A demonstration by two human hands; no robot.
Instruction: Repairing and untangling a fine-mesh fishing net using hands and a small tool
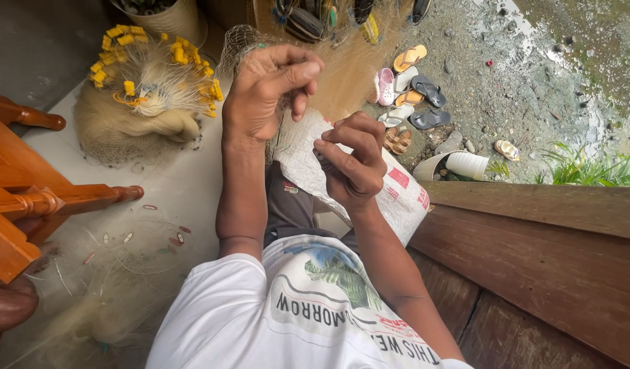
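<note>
Head view: net mending under way.
Left hand (270,92) pinches fine fishing net (342,68); right hand (352,160) pinches it lower; a heaped net with yellow floats (151,75) waits upper left.

The net (342,75) is pale tan and fine-meshed. The floats (124,37) on the heap are bright yellow. The sack (397,195) is white woven, with red patches. The shirt (274,321) is white with a green and blue print. The chair (28,198) is orange-brown wood. One sandal (387,85) is pink.
</note>
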